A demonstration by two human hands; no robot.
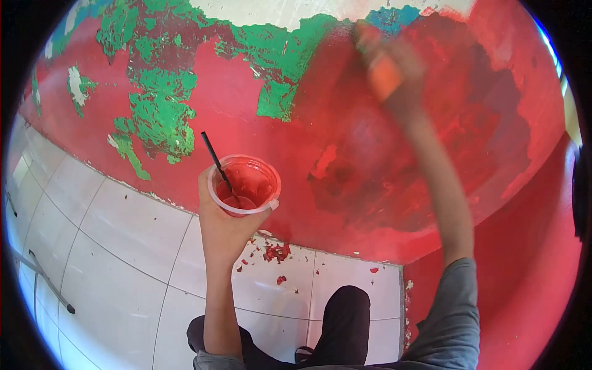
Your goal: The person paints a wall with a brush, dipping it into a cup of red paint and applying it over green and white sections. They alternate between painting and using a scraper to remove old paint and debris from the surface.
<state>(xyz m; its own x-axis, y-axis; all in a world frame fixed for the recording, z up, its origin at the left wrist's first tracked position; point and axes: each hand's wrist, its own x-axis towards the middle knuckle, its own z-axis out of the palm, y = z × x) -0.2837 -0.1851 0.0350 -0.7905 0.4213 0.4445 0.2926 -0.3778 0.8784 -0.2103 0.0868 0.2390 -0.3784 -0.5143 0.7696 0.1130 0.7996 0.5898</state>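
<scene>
My left hand (225,225) is wrapped round a clear plastic cup (275,185) with red paint inside. A thin black stick (213,152) leans out of the cup on its left side. Higher up and to the right, my right hand (398,65) is blurred by motion, closed on an orange-handled tool (385,76) at the wall. The tool's tip is too smeared to make out. Around it the wall (370,142) is dark red, with green patches (163,117) to the left and a blue patch (393,20) near the tool.
White floor tiles (117,246) run along the wall's foot, with red paint flakes (276,251) scattered on them. My dark-clothed knee (348,302) is below. A dark-tipped metal leg (52,285) stands at the far left. A red surface (518,265) lies at the right.
</scene>
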